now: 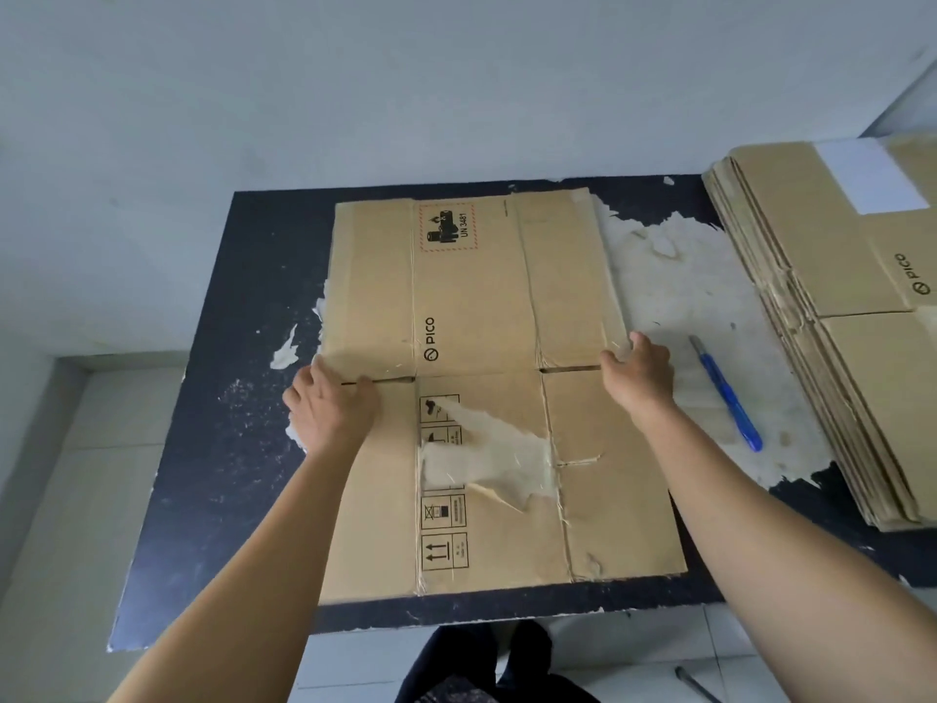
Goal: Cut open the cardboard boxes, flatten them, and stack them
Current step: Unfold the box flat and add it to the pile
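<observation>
On the dark table [213, 449], which has its surface peeled off in big pale patches, the flattened box [481, 307] lies open in the middle, with the printed side up. It shows the word PICO, a red-framed label on the far part, and a torn pale spot on the near part. At the right side of the table the stack of flat boxes [836, 357] lies, well apart from the box under my hands.

My hands are wide apart, one on each side edge of the flattened box, at the slots between the flaps. My left hand [329, 408] holds the left edge with bent fingers. My right hand [639, 372] grips the right edge, with the thumb on top.

Between the flattened box and the stack, the blue cutter [727, 395] lies on a peeled patch, near my right hand but not touching it.
</observation>
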